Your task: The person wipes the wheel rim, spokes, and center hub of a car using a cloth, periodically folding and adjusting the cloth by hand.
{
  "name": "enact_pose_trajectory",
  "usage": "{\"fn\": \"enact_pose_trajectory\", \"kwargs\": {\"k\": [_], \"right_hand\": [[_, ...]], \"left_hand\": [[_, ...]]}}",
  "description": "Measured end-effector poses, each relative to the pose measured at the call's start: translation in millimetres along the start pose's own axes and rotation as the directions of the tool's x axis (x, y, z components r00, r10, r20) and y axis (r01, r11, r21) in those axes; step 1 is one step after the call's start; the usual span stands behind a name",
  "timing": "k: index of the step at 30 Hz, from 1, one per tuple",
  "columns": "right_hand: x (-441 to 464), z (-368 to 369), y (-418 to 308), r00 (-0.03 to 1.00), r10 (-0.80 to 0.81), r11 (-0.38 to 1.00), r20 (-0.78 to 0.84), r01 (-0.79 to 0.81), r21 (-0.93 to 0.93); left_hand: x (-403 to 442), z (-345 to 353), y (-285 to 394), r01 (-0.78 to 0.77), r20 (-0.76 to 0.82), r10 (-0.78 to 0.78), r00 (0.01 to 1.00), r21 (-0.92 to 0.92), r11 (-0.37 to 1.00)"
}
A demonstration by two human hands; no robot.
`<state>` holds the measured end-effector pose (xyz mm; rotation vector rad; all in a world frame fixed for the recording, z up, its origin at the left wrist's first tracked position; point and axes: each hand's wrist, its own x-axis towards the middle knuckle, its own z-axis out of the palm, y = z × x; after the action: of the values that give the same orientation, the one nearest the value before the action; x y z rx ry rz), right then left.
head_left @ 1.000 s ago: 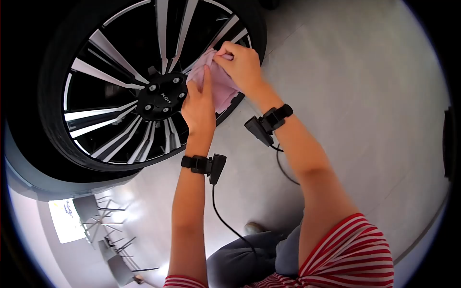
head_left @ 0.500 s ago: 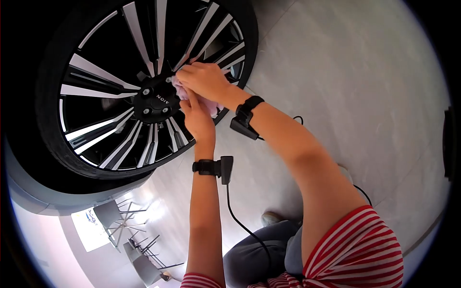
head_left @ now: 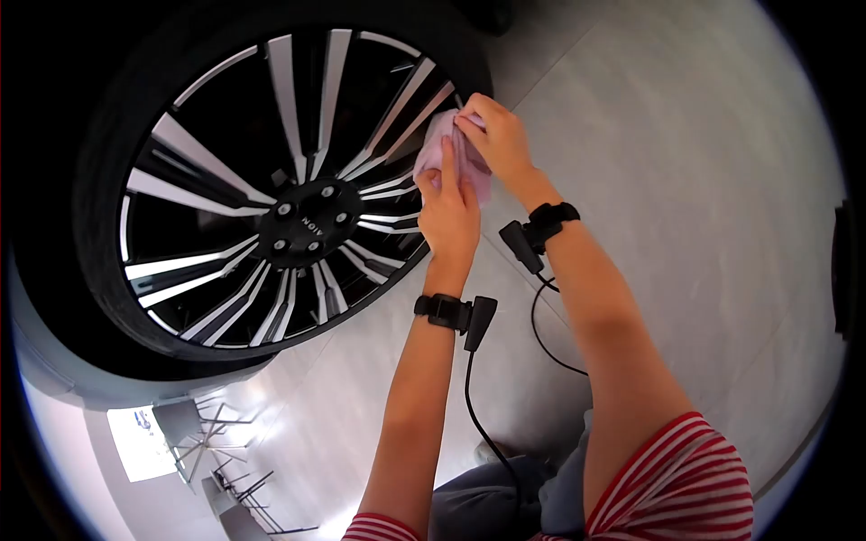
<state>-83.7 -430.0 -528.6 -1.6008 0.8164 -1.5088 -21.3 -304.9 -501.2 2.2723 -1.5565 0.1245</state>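
A pale pink cloth [head_left: 469, 164] lies at the outer rim of a car wheel [head_left: 311, 216], over the ends of the spokes on the right side. My right hand [head_left: 501, 137] pinches the cloth's upper edge with closed fingers. Just below it, my left hand [head_left: 449, 215] presses on the cloth, its index finger stretched out along it and other fingers curled at its left edge. The wheel has black and silver spokes and a black hub marked AION, with several bolts around it. Part of the rim is hidden behind the cloth and hands.
A black tyre [head_left: 99, 216] surrounds the wheel, with grey car bodywork [head_left: 54, 361] at the lower left. Chairs [head_left: 180, 419] stand further off on the grey tiled floor [head_left: 677, 180]. Black cables [head_left: 478, 406] hang from devices strapped to both wrists.
Both hands and the cloth have moved right, from beside the hub out to the rim, uncovering the hub bolts. The camera view has shifted slightly too.
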Motion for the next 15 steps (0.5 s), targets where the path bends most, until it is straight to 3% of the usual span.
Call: {"fn": "enact_pose_trajectory", "kwargs": {"k": [2, 4, 5, 6, 7, 8, 11, 15], "right_hand": [[3, -9, -11, 0.988, 0.153, 0.979, -0.032, -0.146, 0.144], [-2, 6, 4, 0.981, 0.012, 0.996, -0.192, 0.005, 0.087], [-7, 12, 5, 0.977, 0.055, 0.997, -0.207, -0.042, 0.067], [-14, 17, 7, 0.969, 0.097, 0.994, -0.225, -0.085, 0.064], [-23, 18, 11, 0.978, 0.084, 0.996, -0.191, -0.085, 0.001], [-31, 22, 16, 0.985, 0.078, 0.995, -0.153, -0.087, -0.053], [-42, 32, 24, 0.985, 0.030, 0.994, -0.170, -0.047, -0.099], [-41, 33, 14, 0.998, 0.017, 0.995, -0.067, -0.023, -0.094]], "left_hand": [[8, 1, 18, 0.005, 0.009, -0.005, 1.000, 0.009, 1.000], [16, 3, 23, 0.052, 0.044, -0.052, 0.998, 0.019, 0.998], [13, 3, 18, 0.043, 0.059, -0.043, 0.997, -0.002, 0.999], [13, -7, 25, 0.127, 0.157, -0.138, 0.978, 0.079, 0.989], [6, 4, 13, 0.103, 0.123, -0.109, 0.986, 0.056, 0.993], [2, -6, 16, 0.176, 0.238, -0.178, 0.955, 0.029, 0.984], [-18, 12, 0, 0.039, 0.020, -0.038, 0.999, -0.069, 0.997], [-30, -6, -1, 0.071, -0.011, -0.072, 0.997, -0.087, 0.994]]}}
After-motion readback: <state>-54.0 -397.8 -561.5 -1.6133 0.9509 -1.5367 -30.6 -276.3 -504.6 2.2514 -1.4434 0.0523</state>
